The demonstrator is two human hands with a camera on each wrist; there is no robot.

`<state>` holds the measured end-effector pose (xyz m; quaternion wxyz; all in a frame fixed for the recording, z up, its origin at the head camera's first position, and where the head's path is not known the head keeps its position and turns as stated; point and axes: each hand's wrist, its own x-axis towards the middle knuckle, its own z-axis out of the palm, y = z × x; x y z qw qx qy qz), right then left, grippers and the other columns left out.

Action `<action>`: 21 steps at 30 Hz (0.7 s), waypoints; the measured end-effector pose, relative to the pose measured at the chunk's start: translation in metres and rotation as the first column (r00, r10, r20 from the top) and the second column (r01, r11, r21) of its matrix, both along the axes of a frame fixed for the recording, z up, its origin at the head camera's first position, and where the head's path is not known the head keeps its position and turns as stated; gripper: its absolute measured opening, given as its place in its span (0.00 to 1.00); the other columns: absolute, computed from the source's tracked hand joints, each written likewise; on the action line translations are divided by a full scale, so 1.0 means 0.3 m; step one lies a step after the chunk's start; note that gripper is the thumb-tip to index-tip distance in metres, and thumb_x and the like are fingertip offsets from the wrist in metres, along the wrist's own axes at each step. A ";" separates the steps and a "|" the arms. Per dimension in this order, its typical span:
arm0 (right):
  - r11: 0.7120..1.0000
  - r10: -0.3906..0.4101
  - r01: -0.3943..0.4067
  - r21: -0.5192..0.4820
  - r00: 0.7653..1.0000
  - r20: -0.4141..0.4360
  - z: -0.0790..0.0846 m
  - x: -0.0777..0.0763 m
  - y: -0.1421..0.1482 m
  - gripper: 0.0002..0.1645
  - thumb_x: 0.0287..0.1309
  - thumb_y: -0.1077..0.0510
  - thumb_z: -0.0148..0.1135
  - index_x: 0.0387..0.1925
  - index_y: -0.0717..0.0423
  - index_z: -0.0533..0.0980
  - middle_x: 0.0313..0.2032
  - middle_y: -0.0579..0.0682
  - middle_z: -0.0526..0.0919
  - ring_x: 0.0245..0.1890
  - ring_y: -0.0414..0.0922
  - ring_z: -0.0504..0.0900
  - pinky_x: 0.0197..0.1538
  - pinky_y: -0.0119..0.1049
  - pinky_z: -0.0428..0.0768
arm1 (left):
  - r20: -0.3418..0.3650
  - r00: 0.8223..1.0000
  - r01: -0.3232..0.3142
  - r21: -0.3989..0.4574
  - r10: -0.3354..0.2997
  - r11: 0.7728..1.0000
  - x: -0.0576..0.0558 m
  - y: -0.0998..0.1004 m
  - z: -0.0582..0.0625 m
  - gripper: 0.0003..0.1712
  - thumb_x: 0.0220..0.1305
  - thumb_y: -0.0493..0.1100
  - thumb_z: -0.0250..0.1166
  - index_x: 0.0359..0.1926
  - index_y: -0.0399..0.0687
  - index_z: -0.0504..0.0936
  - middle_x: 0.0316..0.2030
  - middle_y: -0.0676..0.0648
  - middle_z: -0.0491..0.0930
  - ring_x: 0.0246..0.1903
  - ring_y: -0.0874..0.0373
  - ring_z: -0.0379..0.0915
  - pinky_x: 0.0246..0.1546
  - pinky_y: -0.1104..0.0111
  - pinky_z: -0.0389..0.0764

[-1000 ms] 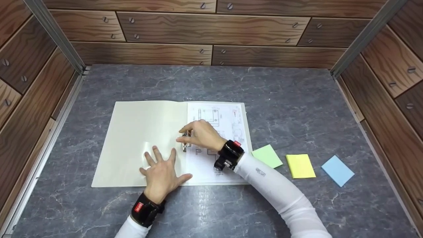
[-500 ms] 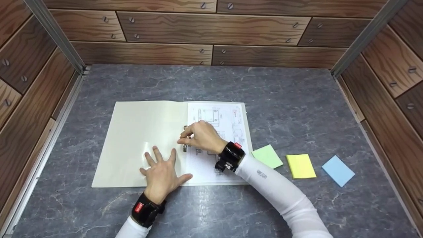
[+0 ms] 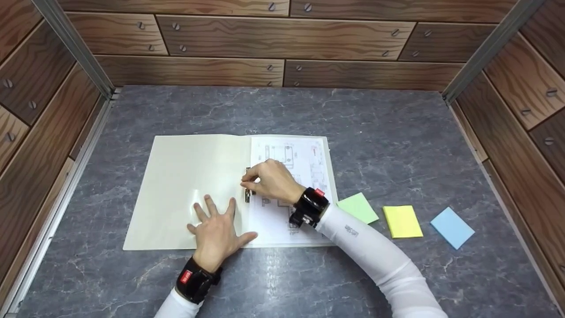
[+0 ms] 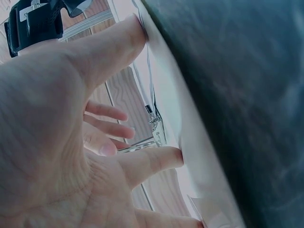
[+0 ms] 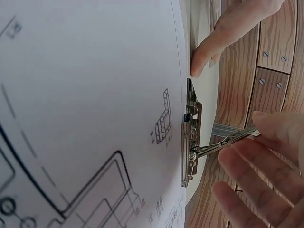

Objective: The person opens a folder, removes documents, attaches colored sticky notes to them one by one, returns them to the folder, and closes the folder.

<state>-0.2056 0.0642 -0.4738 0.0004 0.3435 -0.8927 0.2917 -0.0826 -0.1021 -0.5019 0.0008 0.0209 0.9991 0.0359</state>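
An off-white folder [image 3: 185, 163] lies spread wide, with printed technical drawings [image 3: 304, 229] on its right side. Along the fold sits a metal clip [image 3: 247, 196]. My right hand [image 3: 276, 179] pinches the clip's lever [image 5: 230, 141] between thumb and fingers; in the right wrist view the lever stands up at a slant from the clip's base [image 5: 187, 161]. My left hand [image 3: 216, 234] rests on the left cover with its fingers spread, the thumb near the fold by the bottom edge. The fingertips [image 4: 176, 156] touch the cover in the left wrist view.
Right of the folder lie a green sticky-note pad [image 3: 358, 207], partly behind the right sleeve, a yellow pad [image 3: 402, 221] and a blue pad [image 3: 452, 228]. Wood-patterned panels [image 3: 282, 37] wall in the grey marbled table [image 3: 388, 128] at the back and sides.
The right thumb and fingers have drawn together on the lever and shifted slightly right, the lever tilting rightward with them. My left hand has stayed in place on the cover.
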 end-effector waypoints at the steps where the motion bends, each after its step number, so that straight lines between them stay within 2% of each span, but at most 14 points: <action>1: 1.000 0.003 -0.003 -0.009 1.000 0.001 0.001 -0.002 0.000 0.09 0.63 0.52 0.72 0.39 0.53 0.90 0.38 0.47 0.93 0.34 0.40 0.91 0.37 0.32 0.87 | -0.008 1.000 0.002 -0.001 -0.002 1.000 0.000 0.000 0.000 0.62 0.41 0.84 0.69 0.72 0.56 0.74 0.67 0.17 0.65 0.63 0.16 0.66 0.39 0.27 0.81; 6: 0.999 0.003 -0.001 -0.045 0.999 0.042 0.007 -0.020 0.001 0.07 0.63 0.54 0.71 0.37 0.52 0.90 0.36 0.47 0.93 0.33 0.40 0.90 0.38 0.32 0.86 | -0.025 1.000 0.008 -0.005 -0.008 1.000 0.001 -0.001 -0.001 0.61 0.40 0.84 0.70 0.72 0.55 0.74 0.67 0.16 0.66 0.63 0.15 0.67 0.38 0.27 0.81; 12: 0.997 -0.024 0.032 -0.070 0.993 0.113 0.019 -0.050 0.001 0.07 0.62 0.54 0.72 0.38 0.53 0.90 0.35 0.48 0.93 0.32 0.40 0.89 0.40 0.31 0.86 | 0.016 1.000 0.002 0.003 -0.002 1.000 0.001 0.002 0.001 0.62 0.41 0.84 0.68 0.73 0.56 0.72 0.68 0.17 0.63 0.64 0.16 0.65 0.41 0.27 0.81; 17: 0.996 -0.025 0.034 -0.084 0.994 0.110 0.028 -0.081 -0.007 0.07 0.63 0.55 0.72 0.38 0.54 0.89 0.35 0.49 0.93 0.31 0.41 0.89 0.40 0.30 0.86 | 0.016 1.000 0.000 0.006 0.000 1.000 0.001 -0.001 0.000 0.62 0.42 0.84 0.68 0.74 0.57 0.72 0.69 0.17 0.63 0.64 0.16 0.65 0.41 0.27 0.81; 21: 0.995 -0.040 0.049 -0.087 0.994 0.107 0.037 -0.110 -0.016 0.06 0.62 0.57 0.72 0.38 0.53 0.89 0.35 0.49 0.93 0.32 0.41 0.90 0.41 0.31 0.86 | -0.011 1.000 0.000 0.008 0.000 1.000 0.003 -0.004 -0.003 0.62 0.40 0.84 0.69 0.73 0.56 0.73 0.68 0.17 0.65 0.63 0.16 0.66 0.39 0.27 0.81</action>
